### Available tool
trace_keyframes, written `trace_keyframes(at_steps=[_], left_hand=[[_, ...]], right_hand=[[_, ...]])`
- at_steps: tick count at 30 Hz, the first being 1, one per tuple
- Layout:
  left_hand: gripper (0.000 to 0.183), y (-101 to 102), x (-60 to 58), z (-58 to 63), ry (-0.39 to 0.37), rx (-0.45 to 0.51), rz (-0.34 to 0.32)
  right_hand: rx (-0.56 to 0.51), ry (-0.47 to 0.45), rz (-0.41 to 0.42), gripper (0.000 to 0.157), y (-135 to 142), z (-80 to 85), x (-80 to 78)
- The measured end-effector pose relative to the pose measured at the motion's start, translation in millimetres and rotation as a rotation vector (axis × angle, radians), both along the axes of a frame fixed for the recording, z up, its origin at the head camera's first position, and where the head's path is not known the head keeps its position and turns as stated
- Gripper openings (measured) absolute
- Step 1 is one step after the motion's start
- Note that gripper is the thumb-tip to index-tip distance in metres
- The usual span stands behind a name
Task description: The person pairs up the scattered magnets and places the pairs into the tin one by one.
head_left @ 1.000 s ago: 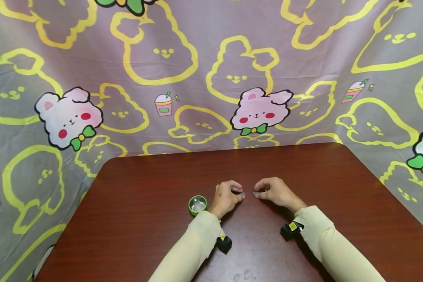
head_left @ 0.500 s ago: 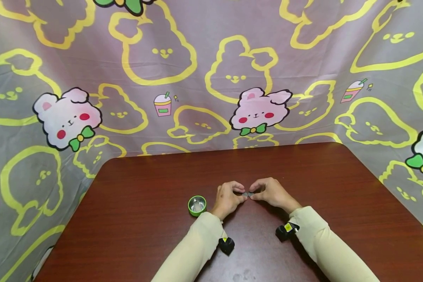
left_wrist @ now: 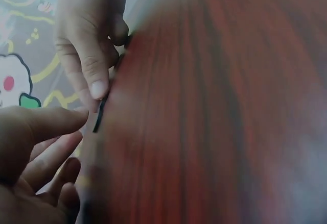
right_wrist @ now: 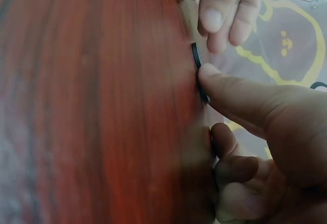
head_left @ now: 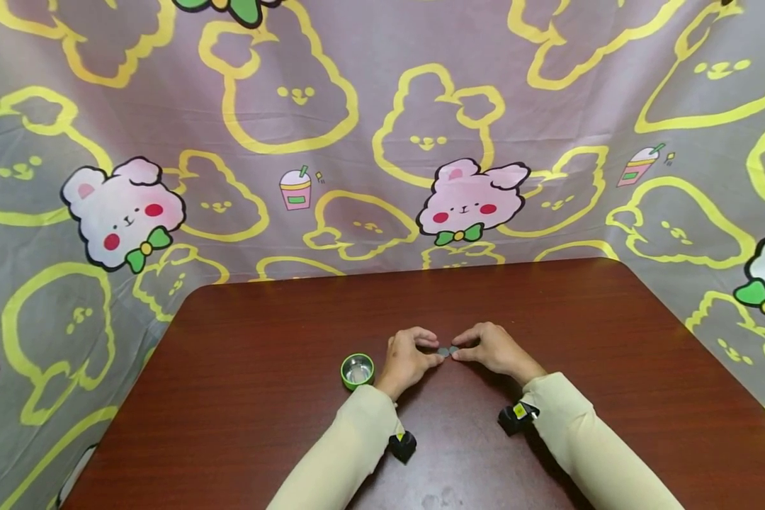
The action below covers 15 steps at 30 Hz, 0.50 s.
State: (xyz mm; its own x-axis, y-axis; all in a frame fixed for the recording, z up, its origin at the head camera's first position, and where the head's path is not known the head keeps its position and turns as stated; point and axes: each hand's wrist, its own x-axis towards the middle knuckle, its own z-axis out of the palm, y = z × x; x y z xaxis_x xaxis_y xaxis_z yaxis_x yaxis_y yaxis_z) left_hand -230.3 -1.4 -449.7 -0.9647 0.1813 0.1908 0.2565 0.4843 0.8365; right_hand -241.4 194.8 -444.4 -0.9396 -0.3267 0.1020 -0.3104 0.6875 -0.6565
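Two small, flat grey discs lie side by side on the brown table point(head_left: 280, 425) between my hands, the edges touching or nearly so. The left disc point(head_left: 443, 352) sits just off the fingertips of my left hand point(head_left: 406, 363), whose thumb and fingers are spread apart with nothing between them. At the right disc point(head_left: 455, 350), the thumb and index finger of my right hand point(head_left: 497, 348) pinch its edges. From the right wrist view, the discs show only as a thin dark edge point(right_wrist: 196, 55) beside the right thumb. Their exact kind is unclear.
A small round metal bowl with a green rim point(head_left: 343, 377) stands left of my left wrist. Black wrist cameras hang under both cuffs, the left one point(head_left: 403, 446) close to the tabletop. A patterned cloth point(head_left: 357, 85) encloses the table's back and sides.
My right hand has moved left with its disc until it met the left one. My left hand has released its disc and drawn slightly back left.
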Motion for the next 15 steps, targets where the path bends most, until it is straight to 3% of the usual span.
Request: trace_keyframes(at_steps=[10, 15], left_hand=[[0.033, -22, 13.0, 19.8, 0.049, 0.001, -0.075], [0.035, -38, 19.3, 26.2, 0.079, -0.035, -0.051]], right_hand=[[-0.006, 0.019, -0.017, 0.014, -3, 0.5, -1.0], [-0.062, -0.037, -0.006, 0.016, -5, 2.0, -0.1]])
